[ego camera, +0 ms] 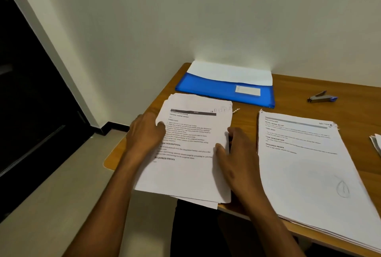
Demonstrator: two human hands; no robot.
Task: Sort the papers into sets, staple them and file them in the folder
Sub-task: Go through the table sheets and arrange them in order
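Left hand [147,133] lies flat w/ fingers curled onto the left edge of the near paper stack [191,149], thumb side on the top sheet; grip is loose, more a press than a pinch. Right hand [235,159] mirrors it on the stack's right edge: thumb laid on top of the page, fingers [234,133] bent down along the side, half-closed round the edge. Can't tell whether they reach under the sheets. Both hands bracket the pile, prob. to square up the ragged edges or lift it as one, since sheets stick out unevenly at top and bottom. The stack sits at the bench [247,116] corner, its lower end overhanging the front edge, which gives fingers room to get underneath.

Just right of it, apart by a strip of bare wood, lies a second, thicker pile [305,159] w/ a pencil scribble near its lower right. It also runs past the bench front. A sliver of a third lot [376,143] shows at the far right edge, mostly out of frame.

Behind the held stack: blue folder [224,89], flap open, white sheet showing inside, pushed against the wall, ready for filing. Stapler [321,97] sits well off to the right, near the back, untouched. Judging by this, still at the sorting stage; no stapled corner is visible on the piles.
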